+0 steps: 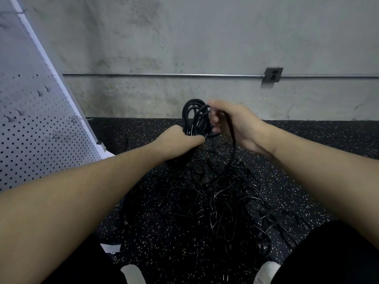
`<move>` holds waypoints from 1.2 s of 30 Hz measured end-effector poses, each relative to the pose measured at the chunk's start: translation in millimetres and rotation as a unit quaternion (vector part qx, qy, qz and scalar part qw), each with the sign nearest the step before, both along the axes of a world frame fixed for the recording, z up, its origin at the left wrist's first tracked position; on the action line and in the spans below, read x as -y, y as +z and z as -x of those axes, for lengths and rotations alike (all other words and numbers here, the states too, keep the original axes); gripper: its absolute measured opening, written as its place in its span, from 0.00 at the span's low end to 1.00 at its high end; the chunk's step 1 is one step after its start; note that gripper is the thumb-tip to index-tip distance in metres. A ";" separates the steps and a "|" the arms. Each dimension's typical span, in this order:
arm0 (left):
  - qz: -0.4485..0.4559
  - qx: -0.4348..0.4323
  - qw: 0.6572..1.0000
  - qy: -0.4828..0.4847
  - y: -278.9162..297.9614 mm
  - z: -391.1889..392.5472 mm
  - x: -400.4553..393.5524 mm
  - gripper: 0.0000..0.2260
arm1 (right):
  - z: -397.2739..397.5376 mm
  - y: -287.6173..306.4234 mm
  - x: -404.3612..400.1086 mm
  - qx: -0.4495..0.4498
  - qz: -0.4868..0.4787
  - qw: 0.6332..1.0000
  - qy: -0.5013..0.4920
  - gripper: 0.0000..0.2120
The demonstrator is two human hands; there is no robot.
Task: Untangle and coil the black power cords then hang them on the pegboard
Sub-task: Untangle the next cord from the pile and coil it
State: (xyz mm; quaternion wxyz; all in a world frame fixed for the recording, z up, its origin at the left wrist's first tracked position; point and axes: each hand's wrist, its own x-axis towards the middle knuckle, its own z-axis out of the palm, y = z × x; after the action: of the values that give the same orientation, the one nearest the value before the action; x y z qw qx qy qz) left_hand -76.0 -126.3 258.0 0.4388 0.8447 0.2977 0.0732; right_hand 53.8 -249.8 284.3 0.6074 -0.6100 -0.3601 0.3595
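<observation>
My left hand (178, 138) grips a coil of black power cord (193, 115) held up in front of the wall. My right hand (233, 124) pinches the same cord at the coil's right side, and a strand runs down from it to the floor. Below lies a tangled heap of black cords (217, 193) on the speckled black floor. The white pegboard (30, 128) leans at the left, with several metal hooks (79, 119) sticking out of it.
A concrete wall (205, 48) stands close ahead, with a metal conduit (164, 75) and an outlet box (272, 74) on it. My knees in black trousers and white shoe tips (131, 273) frame the bottom edge. The pegboard's foot (102, 146) rests on the floor.
</observation>
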 end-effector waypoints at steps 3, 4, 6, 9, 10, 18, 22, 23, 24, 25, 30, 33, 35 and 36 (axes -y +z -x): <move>0.038 0.043 0.998 0.006 4.1 3.5 0.7 0.12 | -1.7 -0.6 -0.4 0.043 -0.020 0.998 -0.049 0.10; 0.050 0.048 0.998 -0.003 5.0 5.5 1.7 0.12 | -3.2 -2.4 -1.6 0.089 -0.018 0.992 -0.086 0.10; 0.068 0.048 0.996 -0.027 4.7 9.1 4.4 0.14 | -7.0 -7.9 -5.4 0.215 -0.030 0.963 -0.162 0.07; 0.071 0.040 0.995 -0.064 2.9 11.8 9.6 0.15 | -8.5 -9.6 -7.5 0.318 -0.080 0.915 -0.235 0.08; 0.076 0.043 0.994 -0.071 3.2 11.4 11.2 0.15 | -9.5 -10.7 -7.7 0.307 -0.084 0.915 -0.250 0.14; 0.089 0.051 0.992 -0.073 -2.2 14.4 10.3 0.11 | -7.1 -14.8 -5.5 -0.050 0.052 0.990 -0.122 0.47; 0.130 0.053 0.987 -0.081 0.0 18.6 9.5 0.12 | -1.4 -12.2 -6.4 -0.099 0.012 0.993 -0.062 0.21; 0.143 0.052 0.985 -0.084 0.6 17.9 10.4 0.12 | 1.3 -10.1 -6.4 -0.106 0.001 0.993 -0.060 0.14; 0.154 0.050 0.983 -0.083 2.1 17.5 12.6 0.12 | 3.4 -8.9 -6.8 -0.114 -0.005 0.992 -0.062 0.13; 0.168 0.051 0.981 -0.080 3.2 16.9 14.8 0.12 | 3.8 -8.9 -8.7 -0.127 -0.007 0.990 -0.064 0.14; 0.261 0.039 0.959 -0.104 4.7 12.4 22.6 0.19 | 3.1 -11.8 -20.9 -0.219 -0.049 0.969 -0.102 0.08; 0.367 0.053 0.918 -0.143 5.6 11.9 19.9 0.18 | 4.6 -8.6 -19.4 -0.189 -0.072 0.972 -0.120 0.08; 0.406 0.073 0.897 -0.156 7.1 11.5 18.0 0.16 | 6.5 -4.1 -20.1 -0.158 -0.072 0.977 -0.124 0.09; 0.408 0.079 0.897 -0.154 6.3 11.2 16.2 0.15 | 7.0 -3.0 -21.8 -0.142 -0.069 0.979 -0.128 0.08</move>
State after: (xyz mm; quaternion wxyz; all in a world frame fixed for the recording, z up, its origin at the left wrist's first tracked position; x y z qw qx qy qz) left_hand -87.2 -142.4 264.3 0.7725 0.6184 0.1325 -0.0568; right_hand 46.8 -228.0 281.4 0.7340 -0.5501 -0.2132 0.3364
